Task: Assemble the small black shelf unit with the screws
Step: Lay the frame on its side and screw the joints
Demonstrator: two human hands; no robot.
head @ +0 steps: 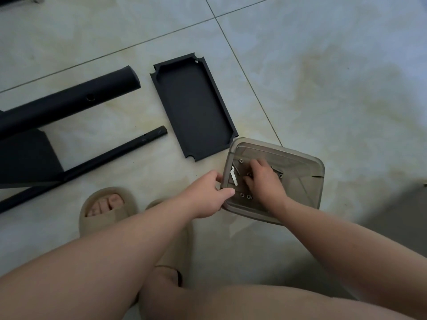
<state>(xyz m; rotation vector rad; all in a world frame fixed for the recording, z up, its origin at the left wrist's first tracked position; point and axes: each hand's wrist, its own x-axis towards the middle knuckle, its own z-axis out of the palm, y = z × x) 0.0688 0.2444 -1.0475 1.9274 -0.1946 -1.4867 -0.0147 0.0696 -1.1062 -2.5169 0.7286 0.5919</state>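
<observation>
Both hands at the screw container, black shelf parts beyond

The left hand pinches the left rim of the translucent container. The right hand curls down among the screws inside; whether it holds one cannot be told. Just beyond the left grip lies the shelf tray, open side up, its long axis running away from the person. Farther left, a thick post and a thin post point toward the tray.

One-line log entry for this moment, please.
left hand: grips container edge | right hand: inside container, among screws | shelf tray: loose on floor
</observation>
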